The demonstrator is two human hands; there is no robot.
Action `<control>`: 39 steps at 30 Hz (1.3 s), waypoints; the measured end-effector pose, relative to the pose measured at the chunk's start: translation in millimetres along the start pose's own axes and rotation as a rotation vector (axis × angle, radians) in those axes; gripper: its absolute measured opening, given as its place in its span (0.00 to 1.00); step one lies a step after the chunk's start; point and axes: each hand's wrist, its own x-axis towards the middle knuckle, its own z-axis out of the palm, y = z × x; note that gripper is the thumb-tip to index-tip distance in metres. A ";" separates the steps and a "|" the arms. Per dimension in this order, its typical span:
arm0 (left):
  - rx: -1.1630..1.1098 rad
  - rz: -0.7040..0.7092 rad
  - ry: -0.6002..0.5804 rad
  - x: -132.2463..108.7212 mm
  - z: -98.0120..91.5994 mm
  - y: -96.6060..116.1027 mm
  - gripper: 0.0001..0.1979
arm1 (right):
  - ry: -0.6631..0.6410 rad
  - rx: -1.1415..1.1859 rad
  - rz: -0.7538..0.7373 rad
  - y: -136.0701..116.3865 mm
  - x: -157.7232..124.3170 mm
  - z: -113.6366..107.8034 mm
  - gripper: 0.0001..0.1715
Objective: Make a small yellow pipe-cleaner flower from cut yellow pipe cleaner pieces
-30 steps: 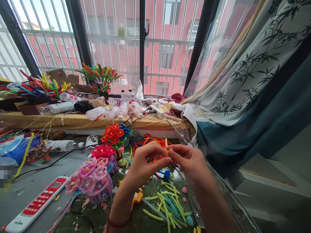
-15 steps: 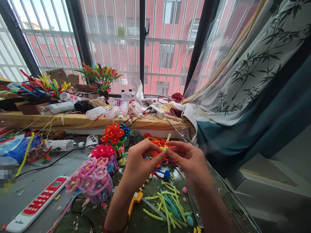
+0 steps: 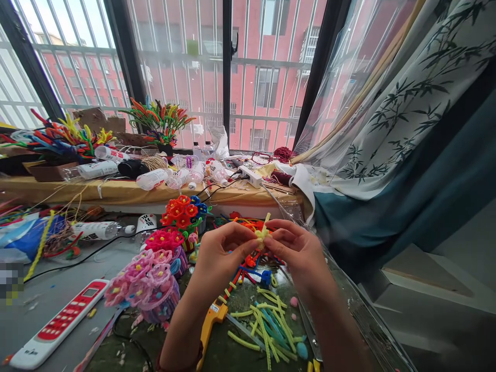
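My left hand [image 3: 222,256] and my right hand [image 3: 296,253] meet above the table, each pinching a small pale yellow pipe-cleaner piece [image 3: 263,232] whose tip sticks up between the fingertips. Below the hands lie cut yellow-green and blue pipe-cleaner bits [image 3: 267,323] and an orange-handled glue gun [image 3: 211,318]. Left of my left hand stand pink pipe-cleaner flower baskets [image 3: 149,284] and a red and blue flower bunch [image 3: 184,209].
A red and white remote [image 3: 58,325] lies at the lower left beside a black cable. Plastic bottles [image 3: 155,180], a power strip [image 3: 251,177] and colourful pipe-cleaner bundles [image 3: 158,120] crowd the window ledge. A patterned curtain [image 3: 406,103] hangs at the right.
Both hands rose slightly and stayed together. The yellow piece, hidden between the fingertips a second ago, now shows with its tip standing up. The glue gun is more in view.
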 end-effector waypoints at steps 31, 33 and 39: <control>0.088 0.016 -0.020 -5.7 3.4 10.6 0.08 | -0.020 -0.231 -0.205 -14.4 -9.4 -0.1 0.32; 0.072 -0.015 -0.037 -5.3 3.7 11.9 0.09 | -0.004 -0.212 -0.223 -14.3 -9.3 1.3 0.33; -0.022 -0.061 -0.054 -5.0 8.4 12.4 0.09 | -0.003 -0.226 -0.244 -12.4 -9.2 2.9 0.32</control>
